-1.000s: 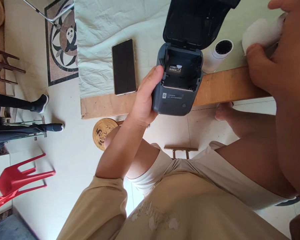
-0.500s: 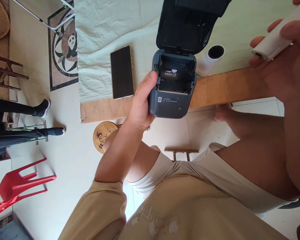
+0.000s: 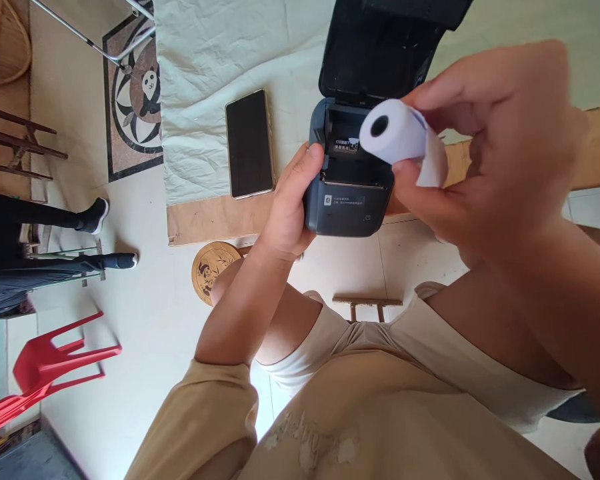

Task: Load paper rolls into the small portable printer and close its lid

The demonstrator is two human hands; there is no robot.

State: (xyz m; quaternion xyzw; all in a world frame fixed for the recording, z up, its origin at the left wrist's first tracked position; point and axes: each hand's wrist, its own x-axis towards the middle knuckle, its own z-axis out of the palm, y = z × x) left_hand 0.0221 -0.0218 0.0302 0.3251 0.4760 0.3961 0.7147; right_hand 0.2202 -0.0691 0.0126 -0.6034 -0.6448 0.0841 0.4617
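Head: R hand (image 3: 485, 153) grips paper roll (image 3: 395, 137).

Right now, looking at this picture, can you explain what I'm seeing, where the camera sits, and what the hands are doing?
The camera is worn on a person's head and looks down past their beige shirt at their own bare hands. The left hand grips a small dark grey box-shaped printer at the edge of a wooden table; its lid stands open and the paper bay is bare. The right hand holds a white paper roll just above that bay, not yet in it. On a pale green cloth on the table lies a black smartphone, screen dark. At the far left, another person's legs and a red plastic chair show.
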